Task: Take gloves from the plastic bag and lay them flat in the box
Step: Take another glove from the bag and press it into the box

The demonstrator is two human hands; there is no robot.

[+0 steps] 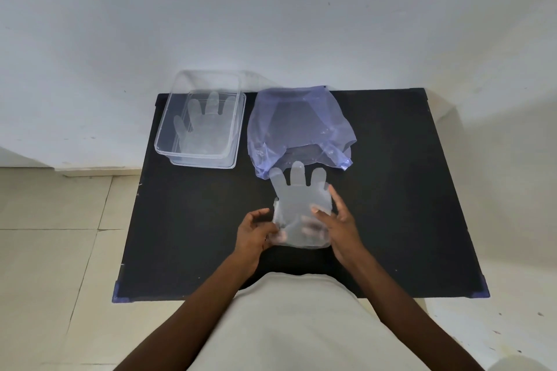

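Note:
A thin clear plastic glove is spread out near the middle of the black table, its fingers pointing away from me toward the bag. My left hand pinches the glove's left cuff edge. My right hand holds the right side, with some fingers showing blurred through the film. The bluish translucent plastic bag lies crumpled just beyond the glove, mouth toward me. At the back left stands the clear plastic box, with one clear glove lying flat inside it.
The black table has blue corner guards at its near corners. A white wall rises right behind the box and bag. Pale floor tiles lie to the left and right. My light-coloured clothing covers the table's near edge.

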